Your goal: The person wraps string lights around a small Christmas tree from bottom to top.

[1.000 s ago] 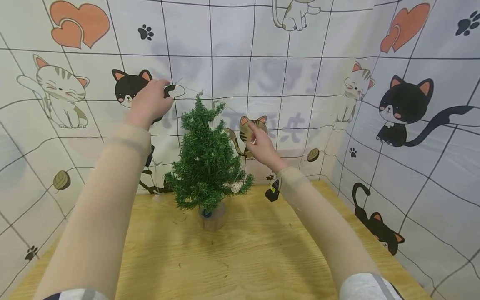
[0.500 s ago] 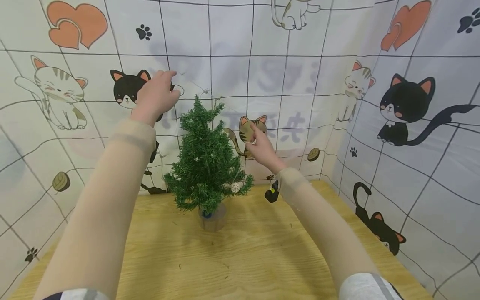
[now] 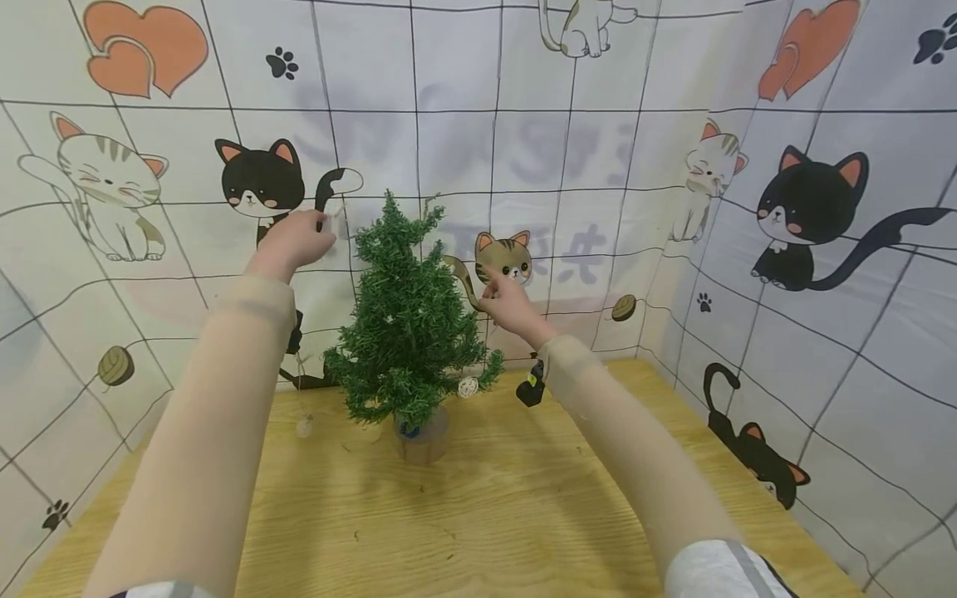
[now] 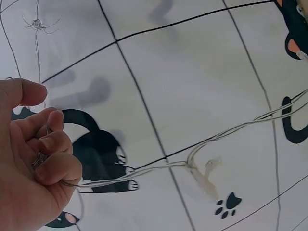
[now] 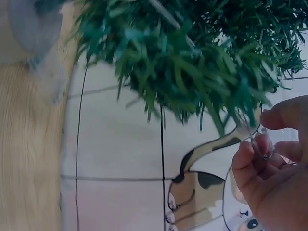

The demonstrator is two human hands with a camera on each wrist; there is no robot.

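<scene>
A small green artificial Christmas tree stands upright in a round base. Left of its top, my left hand has its fingers curled round a thin wire string. From that hand the string runs up to a splayed wire knot, and a doubled length hangs with a pale translucent piece on it. My right hand, right of the branches, holds a thin clear loop in its curled fingers, close by the green tips. A white woven ball hangs at the tree's lower right.
The wooden table carries a few loose green bits. Behind it and to the right, a white cat-print cloth forms the walls, close to the tree. A small black object shows below my right wrist.
My left hand has come down from above the tree's top to beside it, and the pale hanging piece has sunk lower. My right hand has shifted slightly down and left.
</scene>
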